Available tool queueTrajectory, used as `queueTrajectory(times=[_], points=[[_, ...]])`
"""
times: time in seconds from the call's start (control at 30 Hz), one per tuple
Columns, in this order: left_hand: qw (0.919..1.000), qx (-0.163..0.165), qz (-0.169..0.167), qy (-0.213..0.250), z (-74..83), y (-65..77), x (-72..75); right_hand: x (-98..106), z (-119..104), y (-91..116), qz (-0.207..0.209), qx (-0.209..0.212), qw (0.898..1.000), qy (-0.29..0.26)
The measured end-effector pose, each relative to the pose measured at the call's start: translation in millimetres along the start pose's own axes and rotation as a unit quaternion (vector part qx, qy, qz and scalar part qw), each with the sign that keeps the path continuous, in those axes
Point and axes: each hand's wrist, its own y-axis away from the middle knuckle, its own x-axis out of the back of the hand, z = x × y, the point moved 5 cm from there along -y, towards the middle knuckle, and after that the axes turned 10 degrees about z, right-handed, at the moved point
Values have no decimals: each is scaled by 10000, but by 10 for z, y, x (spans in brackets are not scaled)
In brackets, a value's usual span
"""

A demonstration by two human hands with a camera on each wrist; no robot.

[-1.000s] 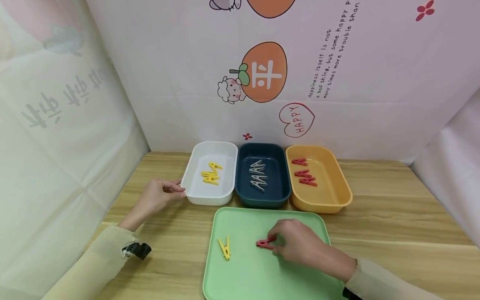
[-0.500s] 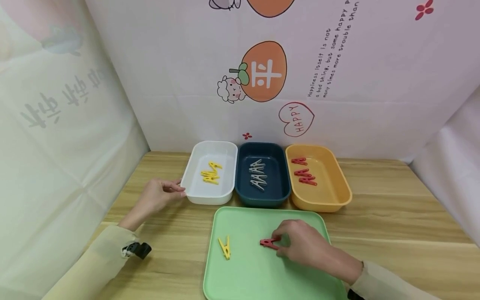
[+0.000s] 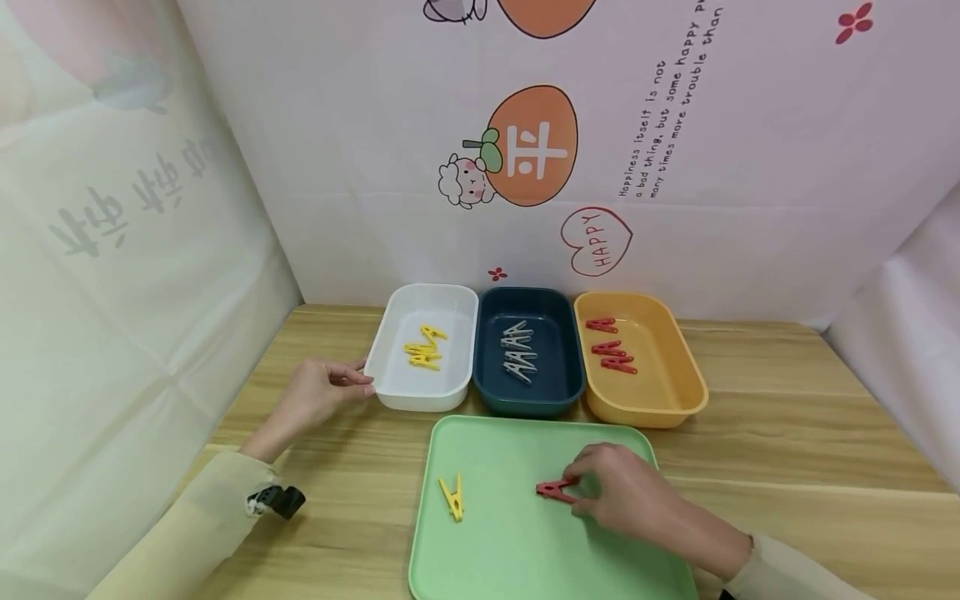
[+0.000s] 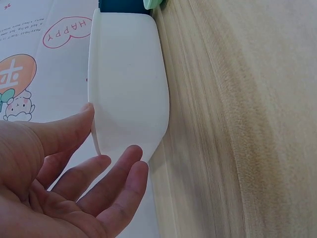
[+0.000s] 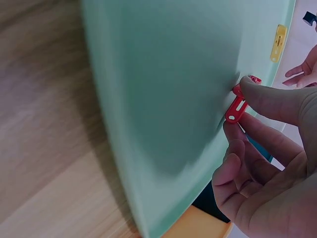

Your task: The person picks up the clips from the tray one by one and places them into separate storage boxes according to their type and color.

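Note:
My right hand [image 3: 622, 492] pinches a red clothespin [image 3: 553, 490] by its handle ends, close over the green tray [image 3: 510, 567]. In the right wrist view the thumb and a fingertip hold the red clothespin [image 5: 237, 106] from opposite sides. To the left on the tray lies a yellow clothespin [image 3: 453, 498]. My left hand [image 3: 318, 396] touches the near left corner of the white box [image 3: 420, 400]. In the left wrist view its thumb meets the rim of the white box [image 4: 129, 74], while the other fingers bend loosely at its end wall.
Several yellow clothespins [image 3: 425, 354] lie in the white box. A dark blue box [image 3: 528, 407] beside it holds several grey clothespins [image 3: 517, 350]. In the orange box [image 3: 678, 367] at right lie several red clothespins [image 3: 615, 350]. A printed cloth [image 3: 375, 167] hangs behind.
My right hand has moved to the right over the green tray, bringing the red clothespin along. The left hand stays at the white box, and the yellow clothespin lies where it was.

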Motion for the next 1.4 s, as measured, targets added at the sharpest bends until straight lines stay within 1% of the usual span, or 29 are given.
queueTrajectory(times=[0.3,0.6,0.83,1.07,1.27,1.33,1.4], points=[[10000,40,-15,-19,4,3,-3,55,114,92,214,-78,9997,72],[10000,46,10,22,5,3,-10,95,184,117,277,-357,9989,93],[10000,57,-8,6,0,-2,-9,100,253,122,200,-561,9982,58],[10000,51,27,-18,-6,-3,-4,73,253,131,133,-370,9992,43],[10000,4,21,-25,0,8,-4,101,243,139,131,-581,9982,-20],[10000,-4,19,-15,3,11,0,133,235,154,178,-578,9982,1],[10000,-8,17,-2,10,13,5,162,226,172,205,-473,9987,-36]])
